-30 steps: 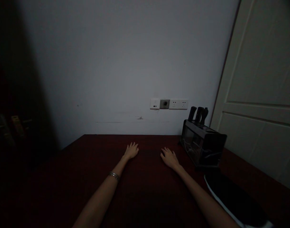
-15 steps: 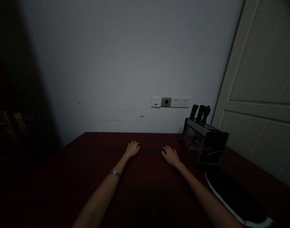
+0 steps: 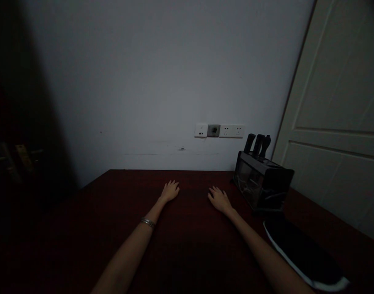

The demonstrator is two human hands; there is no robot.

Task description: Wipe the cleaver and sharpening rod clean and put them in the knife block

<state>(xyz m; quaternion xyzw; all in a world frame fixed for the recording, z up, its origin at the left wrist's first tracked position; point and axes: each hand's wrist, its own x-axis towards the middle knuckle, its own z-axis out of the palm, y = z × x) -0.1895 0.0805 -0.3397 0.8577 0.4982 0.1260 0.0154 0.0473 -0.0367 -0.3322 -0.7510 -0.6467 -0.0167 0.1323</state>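
Observation:
My left hand (image 3: 170, 191) lies palm down on the dark red table (image 3: 187, 228), fingers stretched out and holding nothing. A silvery bracelet (image 3: 148, 222) circles the left wrist. Over to the right, my right hand (image 3: 219, 199) also rests flat on the tabletop, its fingers apart and nothing in them. Nearest to the right hand stands a black knife block (image 3: 263, 179) with a see-through side. Several black handles (image 3: 257, 145) stick up from its top. A dark flat item with a pale edge (image 3: 303, 253), its kind unclear, lies beside my right forearm.
A pale wall (image 3: 144, 102) rises behind the table's far edge. On it sits a row of sockets and switches (image 3: 219, 130). A panelled cream door (image 3: 336, 122) stands close on the right. At the dark left side, a door handle (image 3: 24, 157) shows dimly.

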